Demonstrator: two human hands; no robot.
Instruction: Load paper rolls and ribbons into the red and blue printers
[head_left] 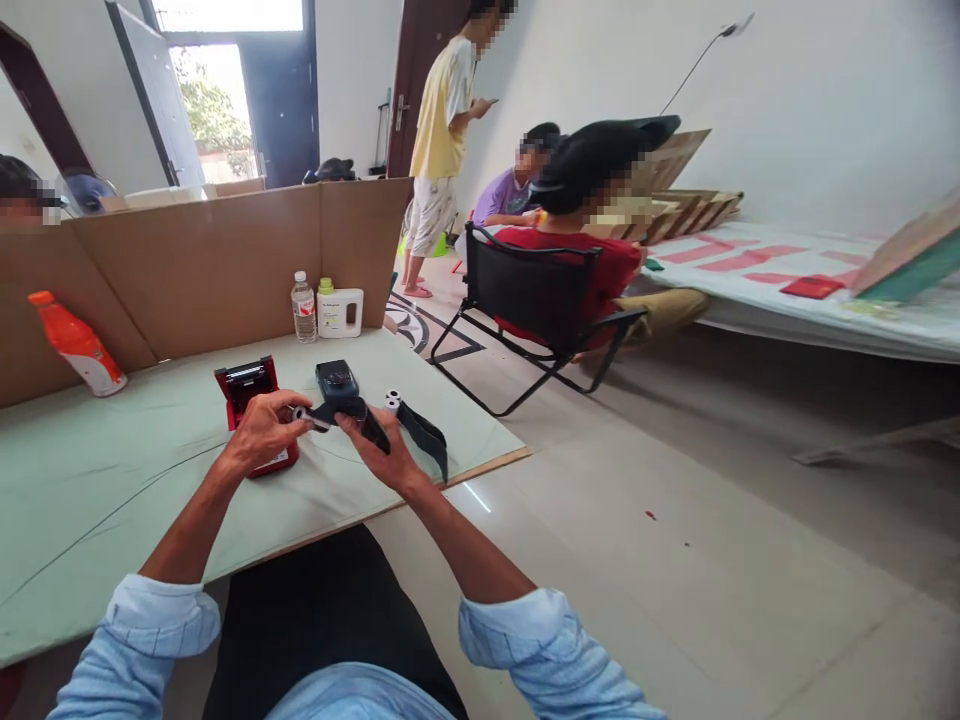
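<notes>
Over the table, my left hand (268, 432) pinches a small white roll with a hollow core (300, 413) between thumb and fingers. A dark, glossy strip (341, 408) runs from that roll to my right hand (390, 458), whose fingers are closed on it. Behind and below my left hand stands a red printer-like box (238, 385) with its lid raised; the hand hides part of it. Just beyond my right hand lies a small black device (337, 380). To the right, more small white rolls (393, 401) stand beside another dark strip (424, 440).
A cardboard partition (225, 265) lines the table's back. Near it are an orange bottle (78, 343), a clear bottle (304, 308) and a white jug (340, 312). A thin cable (150, 482) crosses the green tabletop (90, 520). A person sits in a black folding chair (529, 290).
</notes>
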